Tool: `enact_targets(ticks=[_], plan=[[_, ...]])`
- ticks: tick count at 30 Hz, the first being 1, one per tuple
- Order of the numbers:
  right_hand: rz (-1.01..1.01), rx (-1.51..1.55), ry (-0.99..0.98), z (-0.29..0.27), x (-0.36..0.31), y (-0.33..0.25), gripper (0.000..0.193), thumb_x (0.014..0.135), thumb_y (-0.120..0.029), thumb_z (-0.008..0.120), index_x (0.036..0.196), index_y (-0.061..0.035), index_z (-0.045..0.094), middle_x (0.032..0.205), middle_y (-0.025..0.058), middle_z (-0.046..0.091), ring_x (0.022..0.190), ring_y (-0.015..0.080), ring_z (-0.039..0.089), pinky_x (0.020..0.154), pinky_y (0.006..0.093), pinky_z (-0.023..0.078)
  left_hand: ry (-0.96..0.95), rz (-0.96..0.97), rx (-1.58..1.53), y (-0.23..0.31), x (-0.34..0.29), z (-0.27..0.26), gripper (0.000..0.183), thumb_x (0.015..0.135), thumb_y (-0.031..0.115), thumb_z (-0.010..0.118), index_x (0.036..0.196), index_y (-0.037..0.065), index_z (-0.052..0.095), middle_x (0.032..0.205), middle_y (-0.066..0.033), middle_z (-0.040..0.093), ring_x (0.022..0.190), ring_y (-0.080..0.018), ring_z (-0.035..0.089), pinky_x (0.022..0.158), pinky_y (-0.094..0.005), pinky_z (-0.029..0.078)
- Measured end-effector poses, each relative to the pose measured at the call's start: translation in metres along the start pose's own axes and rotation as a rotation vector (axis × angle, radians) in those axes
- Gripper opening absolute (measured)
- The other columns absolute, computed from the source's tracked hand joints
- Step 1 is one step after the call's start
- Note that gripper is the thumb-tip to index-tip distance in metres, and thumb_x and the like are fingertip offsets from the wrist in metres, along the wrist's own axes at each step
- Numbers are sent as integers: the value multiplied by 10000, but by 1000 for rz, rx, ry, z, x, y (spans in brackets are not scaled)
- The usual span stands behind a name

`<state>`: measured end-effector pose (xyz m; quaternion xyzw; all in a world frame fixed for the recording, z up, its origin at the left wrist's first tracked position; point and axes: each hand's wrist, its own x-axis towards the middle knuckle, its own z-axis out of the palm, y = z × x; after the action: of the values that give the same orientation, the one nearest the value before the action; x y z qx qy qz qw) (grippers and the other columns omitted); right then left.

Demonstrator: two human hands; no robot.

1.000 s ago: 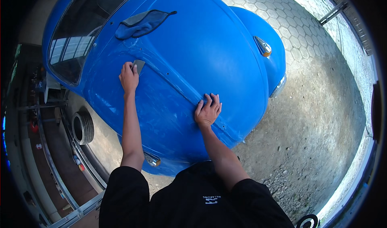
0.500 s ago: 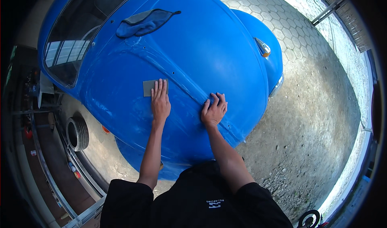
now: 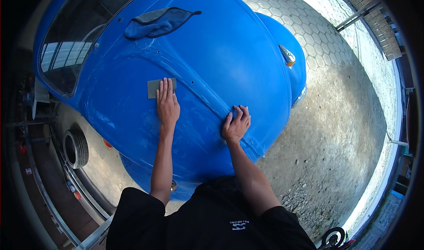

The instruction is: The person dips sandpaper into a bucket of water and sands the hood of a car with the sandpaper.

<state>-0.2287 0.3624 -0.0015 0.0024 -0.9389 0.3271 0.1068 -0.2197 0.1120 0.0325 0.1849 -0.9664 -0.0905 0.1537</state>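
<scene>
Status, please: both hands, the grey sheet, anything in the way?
Left hand flat, fingers over grey sheet. Sheet against blue car body. Right hand resting on bodywork, fingers bent. Cloth farther up, apart from both hands.

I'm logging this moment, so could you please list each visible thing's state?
Blue hood: closed, streaked pale in places
Grey sheet: flat on the hood, partly covered
Left hand: fingers extended, on the sheet
Right hand: fingers bent, on the hood
Blue cloth: rumpled, lying on the hood
Tire: loose, unmounted
</scene>
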Motion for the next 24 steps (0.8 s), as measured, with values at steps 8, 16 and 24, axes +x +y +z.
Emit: enact_targets(ticks=[8, 16, 24], plan=[[-20, 34, -7, 10, -8, -23, 333, 910, -260, 525, 1227, -159, 547, 1338, 84, 469, 1375, 317, 367, 1146, 499, 211, 188, -330, 109, -90, 49, -36, 478, 1039, 192, 365, 1509, 113, 340, 1576, -69, 309, 1461, -236, 270, 1194, -412, 228], [-7, 1, 40, 1, 5, -3, 318, 913, -274, 527, 1216, -181, 556, 1327, 78, 470, 1381, 297, 357, 1145, 499, 218, -246, 258, -159, 63, -99, -11, 531, 963, 103, 488, 1486, 110, 393, 1550, -72, 366, 1451, -248, 299, 1194, -439, 229], [-32, 103, 26, 5, -4, -23, 320, 940, -303, 522, 1233, -174, 536, 1321, 70, 466, 1368, 271, 375, 1138, 487, 236, -110, 164, -163, 39, -78, -5, 445, 1012, 116, 387, 1454, 96, 436, 1527, -80, 402, 1442, -256, 315, 1197, -440, 206]])
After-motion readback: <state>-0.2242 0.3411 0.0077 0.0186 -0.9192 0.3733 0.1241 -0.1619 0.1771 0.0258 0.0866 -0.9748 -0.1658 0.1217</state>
